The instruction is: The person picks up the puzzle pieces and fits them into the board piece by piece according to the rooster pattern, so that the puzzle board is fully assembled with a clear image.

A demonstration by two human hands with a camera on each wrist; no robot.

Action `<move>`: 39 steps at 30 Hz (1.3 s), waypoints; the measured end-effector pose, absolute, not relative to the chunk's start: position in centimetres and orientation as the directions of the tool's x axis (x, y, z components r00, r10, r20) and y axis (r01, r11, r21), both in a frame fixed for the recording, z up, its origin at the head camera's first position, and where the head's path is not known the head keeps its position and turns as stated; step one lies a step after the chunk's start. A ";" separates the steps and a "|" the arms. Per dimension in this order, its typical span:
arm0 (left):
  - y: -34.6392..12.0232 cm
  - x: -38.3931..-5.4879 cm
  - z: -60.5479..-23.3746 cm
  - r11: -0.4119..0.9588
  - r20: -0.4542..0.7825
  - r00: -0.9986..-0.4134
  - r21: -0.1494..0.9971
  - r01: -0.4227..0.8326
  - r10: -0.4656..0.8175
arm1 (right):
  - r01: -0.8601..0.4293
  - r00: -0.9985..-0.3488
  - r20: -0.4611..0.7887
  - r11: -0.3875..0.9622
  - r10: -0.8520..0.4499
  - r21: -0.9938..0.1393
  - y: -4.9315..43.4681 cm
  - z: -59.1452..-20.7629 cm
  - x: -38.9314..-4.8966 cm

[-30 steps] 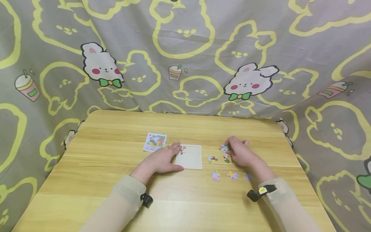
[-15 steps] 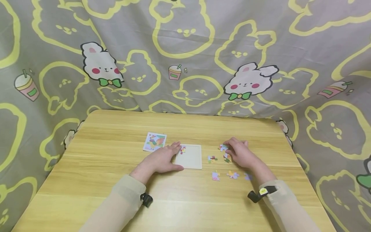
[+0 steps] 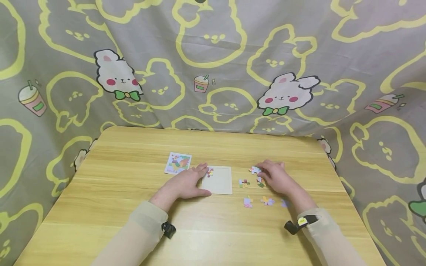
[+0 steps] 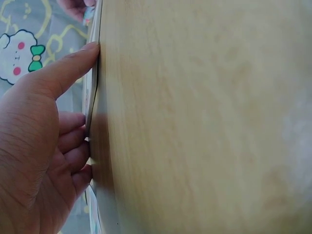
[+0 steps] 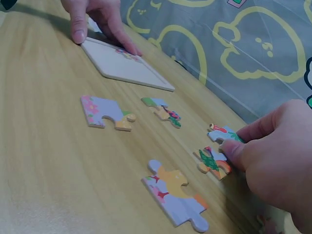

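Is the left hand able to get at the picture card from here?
Probably yes: the card lies close beside the left hand, mostly in plain view, though that hand touches the white tray.

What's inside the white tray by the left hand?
In the white tray, a colourful puzzle piece lies at the far left corner; the rest in view is bare. The left hand covers part of the left edge, hiding anything beneath.

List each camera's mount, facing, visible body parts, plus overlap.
Head: worn on head, faces forward and down at yellow wooden table; left hand, right hand, beige sleeves show.
Left wrist: worn there, faces across table; left hand large, right hand partly.
Right wrist: worn there, faces multicoloured jigsaw pieces; left hand, right hand show.
Head, right wrist share: flat cream board, jigsaw pieces.
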State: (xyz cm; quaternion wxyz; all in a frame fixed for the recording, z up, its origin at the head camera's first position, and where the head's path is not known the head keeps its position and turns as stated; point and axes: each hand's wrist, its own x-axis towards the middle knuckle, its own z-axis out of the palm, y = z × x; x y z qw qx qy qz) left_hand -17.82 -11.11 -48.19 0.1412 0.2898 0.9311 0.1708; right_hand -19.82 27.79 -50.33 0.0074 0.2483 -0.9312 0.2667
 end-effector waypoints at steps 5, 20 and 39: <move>-11.1 -17.9 -48.4 0.770 -0.159 -0.789 0.397 0.499 0.593 | -0.496 -0.859 0.127 0.744 -0.496 -0.448 27.6 -50.4 -19.7; -11.3 -17.9 -48.4 0.767 -0.157 -0.785 0.395 0.506 0.599 | -0.488 -0.862 0.135 0.729 -0.488 -0.480 27.4 -50.3 -19.7; -11.2 -17.9 -48.5 0.765 -0.157 -0.783 0.396 0.508 0.601 | -0.335 -0.916 0.030 0.720 -0.401 -0.608 26.3 -49.6 -20.0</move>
